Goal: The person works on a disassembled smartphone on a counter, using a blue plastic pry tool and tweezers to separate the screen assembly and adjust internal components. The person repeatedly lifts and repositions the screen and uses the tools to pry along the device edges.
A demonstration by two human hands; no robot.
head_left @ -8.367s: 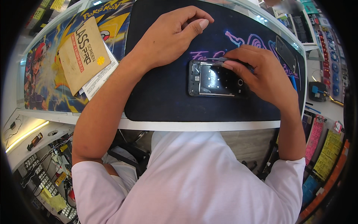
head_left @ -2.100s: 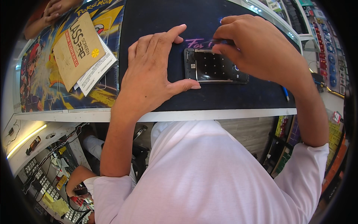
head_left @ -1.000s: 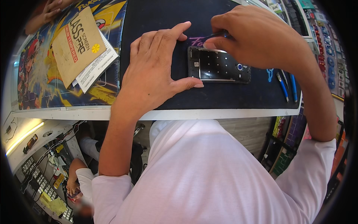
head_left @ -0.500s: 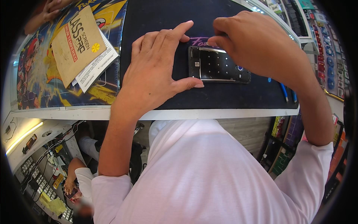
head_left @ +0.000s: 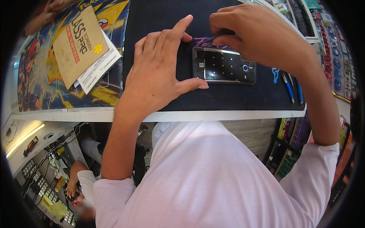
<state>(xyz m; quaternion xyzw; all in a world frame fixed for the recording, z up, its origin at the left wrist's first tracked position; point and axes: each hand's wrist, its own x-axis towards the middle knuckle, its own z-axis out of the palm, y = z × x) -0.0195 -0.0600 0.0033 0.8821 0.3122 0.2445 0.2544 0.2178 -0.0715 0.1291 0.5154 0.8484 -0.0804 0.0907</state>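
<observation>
On the black mat (head_left: 163, 11) lies an opened dark smartphone (head_left: 224, 68), flat, its inner frame showing several white dots and a blue-rimmed round part. My left hand (head_left: 154, 68) is open at the phone's left end, fingers spread and index raised, thumb tip at the near left corner. Above the phone's far edge, my right hand (head_left: 247, 34) is closed on a thin dark tool (head_left: 222, 33), mostly hidden by the fingers; whether its tip touches the phone is unclear. To the right lie blue-handled tools (head_left: 289, 89) and a small light-blue piece (head_left: 275, 75).
A brown envelope (head_left: 78, 57) with papers (head_left: 100, 68) lies on a colourful mat (head_left: 32, 87) at left. Another person's hands (head_left: 49, 13) show at upper left; a co-worker's arm (head_left: 76, 171) is at lower left. Stocked display racks (head_left: 332, 57) line the right. The white desk edge (head_left: 209, 116) runs below.
Since the oldest frame, my left hand has come down beside the phone and opened, and the phone sits higher in view. In the last half second, my right hand has shifted slightly up and left.
</observation>
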